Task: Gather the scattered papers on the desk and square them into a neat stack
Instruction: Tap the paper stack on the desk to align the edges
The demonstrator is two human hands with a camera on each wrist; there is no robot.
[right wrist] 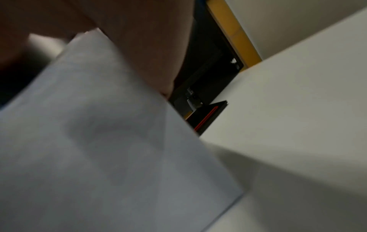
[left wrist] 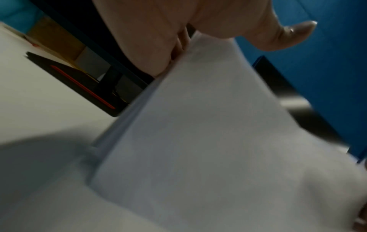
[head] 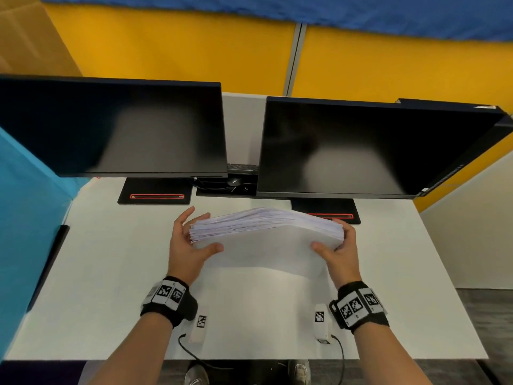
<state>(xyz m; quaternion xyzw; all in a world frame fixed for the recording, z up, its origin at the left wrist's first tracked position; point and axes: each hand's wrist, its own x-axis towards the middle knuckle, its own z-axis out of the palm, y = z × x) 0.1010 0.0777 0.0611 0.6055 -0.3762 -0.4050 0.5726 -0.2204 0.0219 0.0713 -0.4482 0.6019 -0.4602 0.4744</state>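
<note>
Desk point(head: 111, 273) bare at frame left and right of the paper stack point(head: 266, 240); monitor stands point(head: 155, 194) and low screens point(head: 116, 129) block the upper frame.

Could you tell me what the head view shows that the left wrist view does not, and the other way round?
Only the head view shows both hands together, the left hand and right hand holding the paper stack by its short ends, plus two dark monitors and the whole desk. Only the left wrist view shows the stack's left edge close up, tilted, pressed into the palm. Both show the stack, the left thumb and a monitor base with a red stripe.
</note>
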